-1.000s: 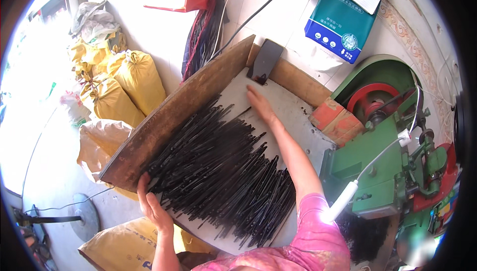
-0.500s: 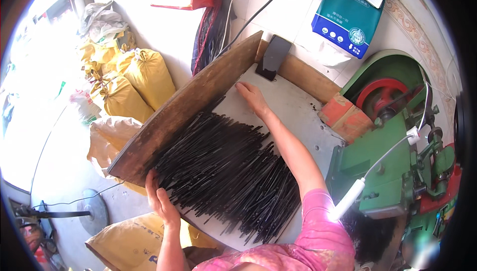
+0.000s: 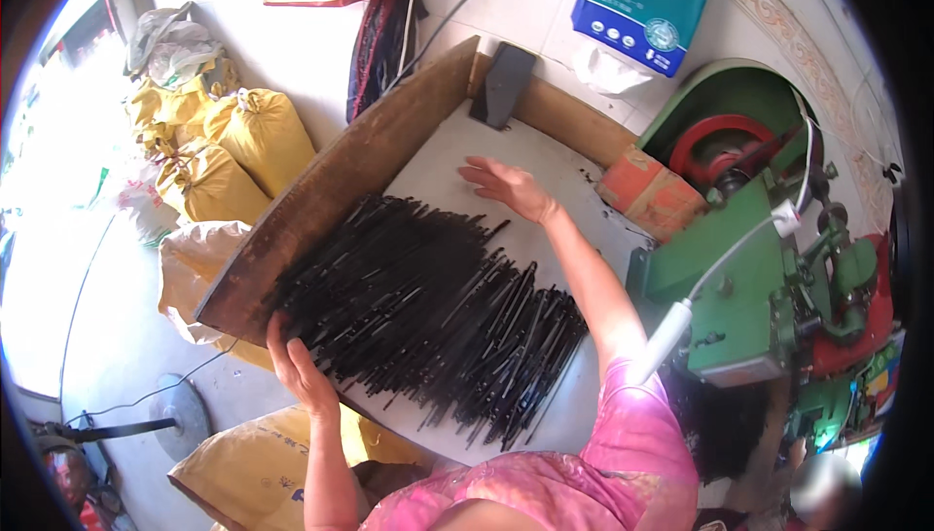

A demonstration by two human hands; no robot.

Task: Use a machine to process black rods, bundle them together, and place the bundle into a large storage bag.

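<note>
Roughly side by side, the black rods (image 3: 418, 307) lie in a broad, dense heap on the bench (image 3: 428, 166), slanting toward the far right with ragged ends. I see my left hand (image 3: 302, 367) at the heap's near-left corner, thumb parted from the fingers and nothing pinched between them; whether its fingertips press on the rods I cannot tell. My right hand (image 3: 511, 188) is wide and empty, fingers spread, just beyond the far ends and apart from them.

As I judge it, this work of evening the heap goes best with flat palms. I would steady the near corner with the left and bring the right in broadside, pushing along the rods' length so that the long ones slide back without crossing their neighbours. A jab with the fingertips could skew the top layer, so light, repeated pats seem safer.

Along the left, the tall wooden board (image 3: 331, 156) runs about parallel to the rods, and I would use it as a fence. At the far corner stands a dark slab (image 3: 503, 85), well clear of the right hand. Rightward, the green machine (image 3: 720, 297) sits near my forearm, so I would keep that elbow in.
</note>
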